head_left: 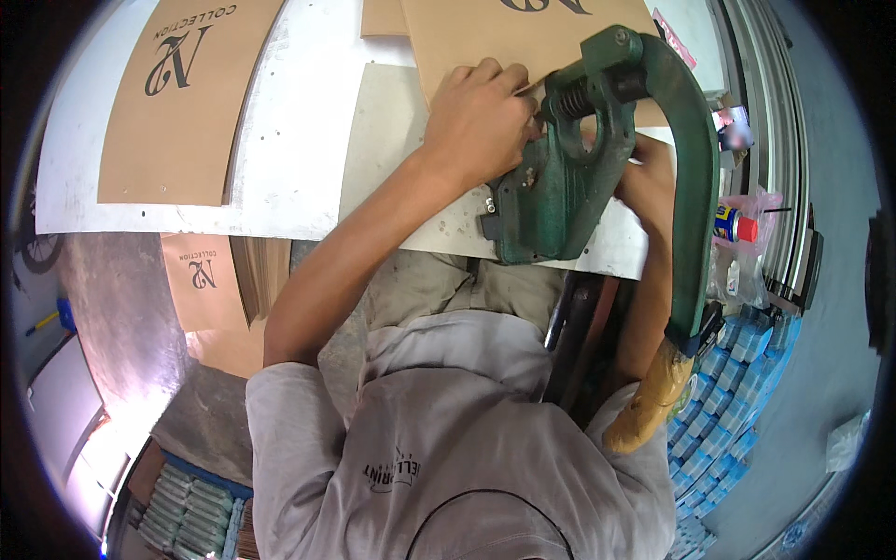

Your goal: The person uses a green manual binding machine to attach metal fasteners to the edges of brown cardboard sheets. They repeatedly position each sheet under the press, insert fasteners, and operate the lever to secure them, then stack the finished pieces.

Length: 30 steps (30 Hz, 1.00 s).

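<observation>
A green hand-lever press (569,205) stands on the white table (289,121) at its near edge. Its long curved lever (695,187) comes toward me and ends in a tan wrapped handle (649,401). A brown paper bag (457,42) with a dark printed design lies flat on the far side of the press. My left hand (485,117) is closed on the bag's near edge, just left of the press head, its fingertips partly hidden. Behind the press body is my right hand (646,168), close to the bag's right part. The press and lever cover most of its fingers.
Another brown bag (177,121) lies on the table's left. Below the table edge stand more brown bags (210,289). To the right are a blue can with a red cap (735,225), plastic wrapping and stacked blue packs (723,420). Wrapped packs (187,509) sit at lower left.
</observation>
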Motion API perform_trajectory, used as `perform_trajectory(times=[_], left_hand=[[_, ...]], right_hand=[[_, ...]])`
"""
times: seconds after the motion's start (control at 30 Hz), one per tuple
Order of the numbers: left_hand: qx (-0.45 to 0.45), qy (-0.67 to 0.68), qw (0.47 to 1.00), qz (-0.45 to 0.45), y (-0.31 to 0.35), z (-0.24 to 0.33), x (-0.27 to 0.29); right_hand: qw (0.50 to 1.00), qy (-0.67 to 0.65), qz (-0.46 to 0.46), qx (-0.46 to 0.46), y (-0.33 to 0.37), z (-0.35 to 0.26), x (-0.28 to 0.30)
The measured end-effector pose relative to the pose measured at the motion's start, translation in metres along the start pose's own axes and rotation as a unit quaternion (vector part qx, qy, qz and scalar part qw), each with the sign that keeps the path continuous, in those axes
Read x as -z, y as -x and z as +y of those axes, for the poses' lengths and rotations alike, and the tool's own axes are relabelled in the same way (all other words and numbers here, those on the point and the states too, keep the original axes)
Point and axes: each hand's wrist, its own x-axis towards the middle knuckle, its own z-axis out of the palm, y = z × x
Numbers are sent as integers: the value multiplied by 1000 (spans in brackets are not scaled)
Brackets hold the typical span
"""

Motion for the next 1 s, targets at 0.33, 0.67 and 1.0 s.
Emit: perform_trajectory(times=[0.33,0.67,1.0], left_hand=[[0,8,1000,-5,7,4,-4],[-53,-111,987,100,-11,-63,39],[181,280,742,581,60,-79,194]], right_hand=[[895,227,-166,345,114,-78,-10],[978,60,120,157,52,-31,32],[974,157,62,151,5,101,-34]])
